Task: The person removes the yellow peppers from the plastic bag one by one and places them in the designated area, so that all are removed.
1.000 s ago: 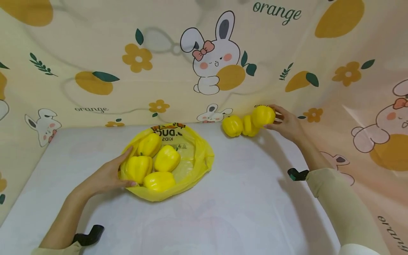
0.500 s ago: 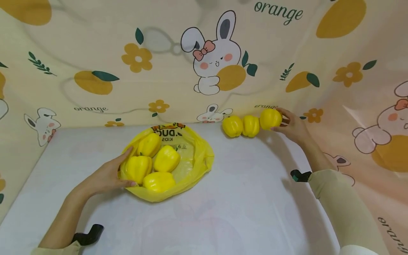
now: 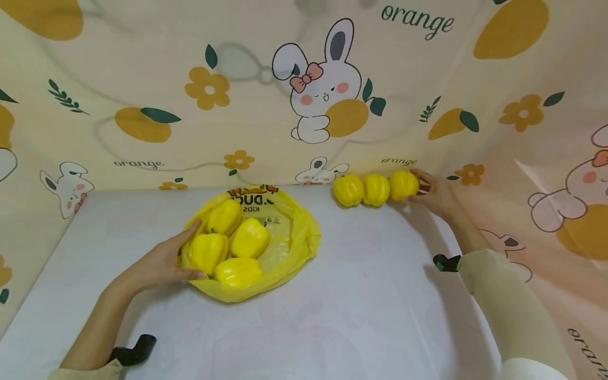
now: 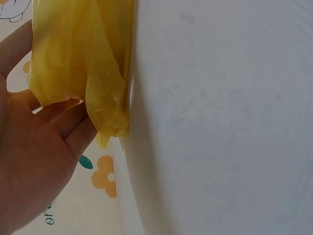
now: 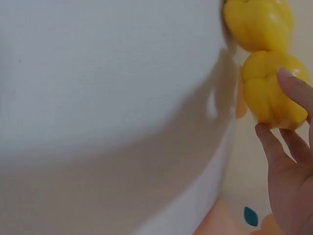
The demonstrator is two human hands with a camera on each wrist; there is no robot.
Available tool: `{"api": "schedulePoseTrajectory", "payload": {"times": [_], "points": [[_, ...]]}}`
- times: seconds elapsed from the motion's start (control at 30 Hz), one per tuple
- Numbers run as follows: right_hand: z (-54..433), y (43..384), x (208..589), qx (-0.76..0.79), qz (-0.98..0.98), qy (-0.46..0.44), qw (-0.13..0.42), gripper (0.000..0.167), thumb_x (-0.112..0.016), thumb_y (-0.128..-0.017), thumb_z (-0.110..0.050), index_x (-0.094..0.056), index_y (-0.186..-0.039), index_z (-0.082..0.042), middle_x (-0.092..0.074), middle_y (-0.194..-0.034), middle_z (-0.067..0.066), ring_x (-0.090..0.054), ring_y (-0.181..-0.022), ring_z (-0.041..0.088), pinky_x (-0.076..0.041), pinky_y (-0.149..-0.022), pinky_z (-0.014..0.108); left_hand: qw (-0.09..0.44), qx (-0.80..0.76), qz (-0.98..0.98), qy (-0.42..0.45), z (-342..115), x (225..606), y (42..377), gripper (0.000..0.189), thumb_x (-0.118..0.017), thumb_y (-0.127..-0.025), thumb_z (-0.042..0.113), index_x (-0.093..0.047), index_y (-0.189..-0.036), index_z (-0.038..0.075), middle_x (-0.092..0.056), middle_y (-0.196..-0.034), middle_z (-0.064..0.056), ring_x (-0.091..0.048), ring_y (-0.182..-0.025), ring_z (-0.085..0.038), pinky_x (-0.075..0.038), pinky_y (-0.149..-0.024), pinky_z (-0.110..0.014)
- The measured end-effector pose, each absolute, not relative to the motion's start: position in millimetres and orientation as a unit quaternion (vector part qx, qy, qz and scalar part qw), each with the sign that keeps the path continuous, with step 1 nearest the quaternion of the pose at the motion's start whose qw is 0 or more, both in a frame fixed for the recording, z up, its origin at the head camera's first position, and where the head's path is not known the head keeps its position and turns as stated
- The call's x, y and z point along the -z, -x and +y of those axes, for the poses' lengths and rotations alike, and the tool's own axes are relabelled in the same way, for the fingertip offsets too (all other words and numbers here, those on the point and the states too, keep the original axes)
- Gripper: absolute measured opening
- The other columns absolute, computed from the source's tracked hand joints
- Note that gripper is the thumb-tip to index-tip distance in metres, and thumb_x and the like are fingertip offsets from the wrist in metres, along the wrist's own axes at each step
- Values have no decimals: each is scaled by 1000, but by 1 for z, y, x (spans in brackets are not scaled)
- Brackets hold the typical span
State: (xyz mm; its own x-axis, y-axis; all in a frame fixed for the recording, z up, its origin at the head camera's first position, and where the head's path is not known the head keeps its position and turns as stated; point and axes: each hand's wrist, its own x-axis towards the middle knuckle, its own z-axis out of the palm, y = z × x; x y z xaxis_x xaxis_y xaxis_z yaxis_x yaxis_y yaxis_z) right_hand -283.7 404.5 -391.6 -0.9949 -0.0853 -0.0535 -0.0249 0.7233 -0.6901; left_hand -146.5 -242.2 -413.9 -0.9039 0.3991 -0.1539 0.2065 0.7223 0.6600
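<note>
In the head view, my right hand [image 3: 434, 196] grips a yellow bell pepper [image 3: 402, 186] at the right end of a row by the back wall. Thumb and fingers stand round the pepper's right side, as the right wrist view also shows. To its left, side by side, are a second yellow bell pepper [image 3: 376, 190] and a third yellow bell pepper [image 3: 349, 190]. My left hand [image 3: 163, 262] holds the left side of a yellow plastic bag [image 3: 294, 253], thumb in front and fingers behind. Several yellow bell peppers lie inside the open bag, among them one pepper [image 3: 250, 238] near its middle.
A white tabletop [image 3: 342, 306] carries the bag and the row. Behind it rises a cream cloth backdrop [image 3: 266, 121] printed with rabbits, flowers and oranges, and the cloth continues along the right side.
My right hand has moved slightly right and then down with its pepper, from in front of the middle pepper to the row's right end. The left hand and bag stay in place.
</note>
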Motion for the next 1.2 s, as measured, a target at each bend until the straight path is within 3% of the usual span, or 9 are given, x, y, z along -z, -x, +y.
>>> {"api": "schedulePoseTrajectory", "payload": {"times": [0.33, 0.57, 0.73, 0.97, 1.2], "points": [[410, 288, 413, 402, 912, 27, 72, 87, -78, -88, -23, -26, -159, -20, -25, -161, 17, -37, -138, 45, -39, -109, 54, 140, -335, 917, -166, -244, 417, 144, 119, -86, -73, 45, -15, -158, 3, -24, -159, -27, -26, -142, -51, -23, -113, -67], [410, 290, 419, 416, 906, 48, 56, 91, -77, -88, -17, -21, -160, -20, -23, -163, 13, -37, -139, 44, -36, -111, 53, 140, -327, 919, -168, -245, 418, 146, 118, -85, -74, 46, -15, -159, 6, -24, -159, -27, -26, -142, -51, -23, -113, -67], [408, 287, 418, 409, 910, 45, 55, 93, -77, -88, -23, -17, -159, -25, -22, -164, 10, -38, -139, 42, -36, -112, 52, 145, -327, 919, -167, -244, 416, 147, 118, -85, -74, 46, -14, -159, 6, -22, -160, -26, -25, -143, -51, -22, -113, -67], [408, 286, 420, 427, 902, 43, 48, 90, -76, -89, -17, -20, -159, -21, -21, -164, 10, -37, -139, 43, -34, -112, 54, 145, -324, 920, -166, -244, 416, 148, 118, -85, -75, 45, -13, -160, 7, -22, -160, -25, -25, -142, -50, -22, -113, -67], [407, 287, 420, 414, 908, 29, 53, 90, -76, -89, -29, -20, -159, -27, -21, -164, 7, -39, -139, 41, -38, -111, 51, 151, -322, 921, -159, -245, 416, 148, 119, -85, -74, 48, -12, -160, 9, -22, -160, -26, -26, -142, -51, -23, -112, -68]]}}
